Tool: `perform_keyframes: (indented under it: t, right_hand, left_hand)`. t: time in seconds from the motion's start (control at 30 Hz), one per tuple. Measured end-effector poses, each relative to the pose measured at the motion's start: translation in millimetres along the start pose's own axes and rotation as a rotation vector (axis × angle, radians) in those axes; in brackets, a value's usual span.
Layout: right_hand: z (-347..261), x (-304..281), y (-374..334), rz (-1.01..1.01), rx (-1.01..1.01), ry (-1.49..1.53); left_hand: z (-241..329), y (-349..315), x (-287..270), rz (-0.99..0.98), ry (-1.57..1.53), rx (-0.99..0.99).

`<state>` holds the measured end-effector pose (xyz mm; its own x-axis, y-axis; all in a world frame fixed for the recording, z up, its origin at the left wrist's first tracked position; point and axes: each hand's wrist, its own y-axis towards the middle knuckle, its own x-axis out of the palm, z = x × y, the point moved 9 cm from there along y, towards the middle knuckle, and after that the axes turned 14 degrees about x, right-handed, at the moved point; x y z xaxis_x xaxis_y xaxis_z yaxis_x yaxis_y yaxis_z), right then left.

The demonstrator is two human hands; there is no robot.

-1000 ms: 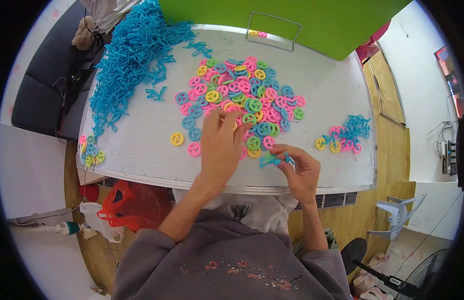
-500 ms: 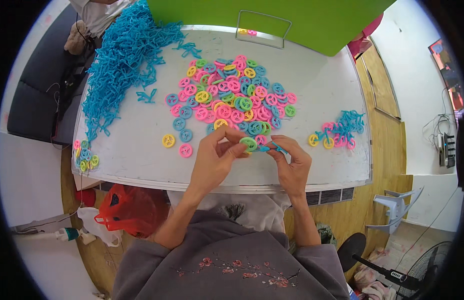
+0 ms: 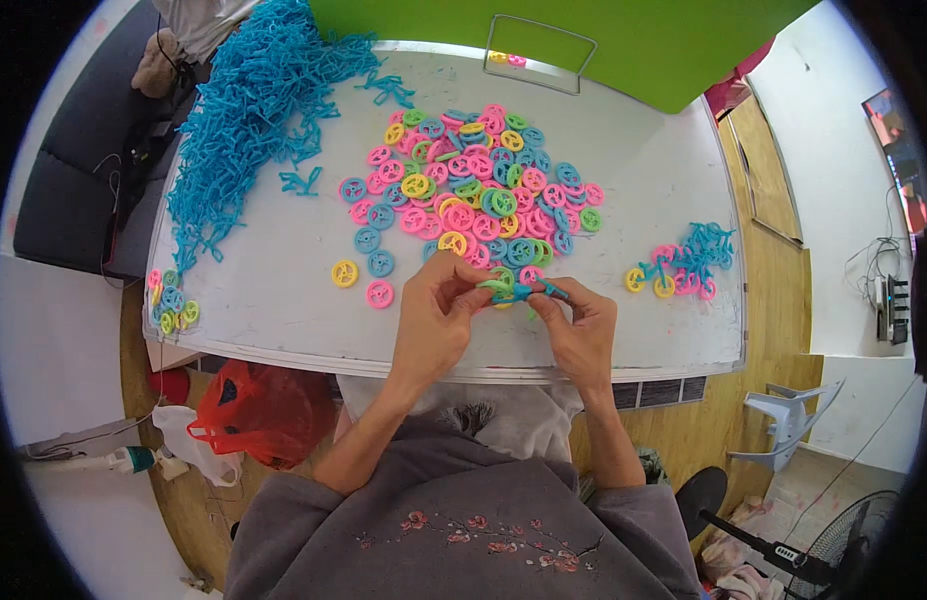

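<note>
Over the table's near edge, my left hand [image 3: 436, 318] pinches a small green plastic wheel [image 3: 496, 284]. My right hand [image 3: 584, 328] has its fingers closed on a blue plastic forked piece [image 3: 529, 291]. The two parts meet between my fingertips; whether they are joined is hidden there. Just beyond my hands lies a loose heap of spoked wheels [image 3: 464, 222] in pink, blue, green and yellow. A tall pile of blue forked pieces [image 3: 254, 110] covers the far left. At the right sits a small group of blue pieces with wheels on them [image 3: 694, 258].
A green panel [image 3: 664, 40] with a wire handle stands at the table's far side. Another small cluster of wheels [image 3: 172, 303] is at the left corner. Below the table hangs a red plastic bag [image 3: 259, 415]. A fan [image 3: 854, 545] and a grey plastic chair [image 3: 789, 425] are at the lower right.
My hands have come closer together. The green wheel has turned from face-on to more edge-on, and the blue piece now touches or overlaps it. The whole view has shifted slightly.
</note>
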<state>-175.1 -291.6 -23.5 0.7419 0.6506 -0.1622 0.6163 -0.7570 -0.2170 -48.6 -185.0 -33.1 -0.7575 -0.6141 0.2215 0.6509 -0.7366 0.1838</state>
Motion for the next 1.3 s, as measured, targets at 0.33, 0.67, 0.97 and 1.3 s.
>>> perform_keyframes:
  t: [0.33, 0.67, 0.97, 1.3]
  right_hand:
    - [15.8, 8.4, -0.9, -0.086, 0.220, 0.320]
    - [-34.3, 7.3, -5.1, 0.007, -0.124, -0.055]
    - [-57.1, 7.7, -14.4, 0.078, -0.330, -0.281]
    - [-25.8, 14.1, -4.5, -0.094, -0.008, -0.077]
  left_hand:
    - [8.2, -11.5, 4.0, 0.112, -0.017, 0.231]
    - [16.7, -15.3, -2.5, 0.198, -0.125, 0.191]
    - [32.7, -19.0, -5.3, 0.097, 0.216, 0.396]
    - [13.8, -18.9, -8.5, 0.173, -0.029, 0.105]
